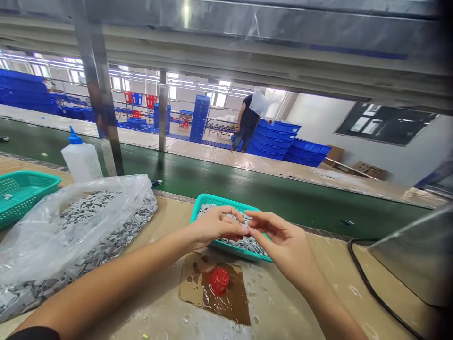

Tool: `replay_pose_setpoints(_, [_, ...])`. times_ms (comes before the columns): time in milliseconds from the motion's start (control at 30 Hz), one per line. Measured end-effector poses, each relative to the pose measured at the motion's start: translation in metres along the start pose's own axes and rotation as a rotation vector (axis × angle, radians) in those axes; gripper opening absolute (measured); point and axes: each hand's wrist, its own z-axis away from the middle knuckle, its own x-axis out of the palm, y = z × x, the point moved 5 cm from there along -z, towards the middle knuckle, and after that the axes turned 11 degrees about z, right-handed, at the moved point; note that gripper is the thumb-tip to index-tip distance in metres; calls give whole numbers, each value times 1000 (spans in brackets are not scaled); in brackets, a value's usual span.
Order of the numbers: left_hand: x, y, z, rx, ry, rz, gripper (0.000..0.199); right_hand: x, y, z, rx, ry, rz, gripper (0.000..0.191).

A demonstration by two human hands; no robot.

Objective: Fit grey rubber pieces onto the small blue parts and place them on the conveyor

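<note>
My left hand (216, 227) and my right hand (283, 238) meet fingertip to fingertip above a turquoise basket (196, 208). Thumb and fingers are pinched on both sides, and whatever small thing lies between them is too hidden to name. Small grey plastic pieces (244, 244) fill the basket beneath. Just in front of it, a round red cap or shallow dish (219, 280), wet and shiny, rests on a soaked piece of cardboard (235, 307).
To the left lies a clear plastic bag (31, 255) of grey pieces. Behind it stand a white squeeze bottle (83, 163) with a blue tip and a green basket (35, 177). A green conveyor belt (300, 198) runs beyond. A black cable (371, 288) curves at right. A person (247, 118) stands far off.
</note>
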Motion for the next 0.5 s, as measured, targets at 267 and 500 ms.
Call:
replay_pose_setpoints(267, [-5, 0, -2, 46, 108, 205, 28, 1, -25, 10, -283, 173, 431, 6])
replay_pose_setpoints(500, [11, -7, 8, 13, 65, 352, 26, 1, -46, 20, -579, 258, 667, 13])
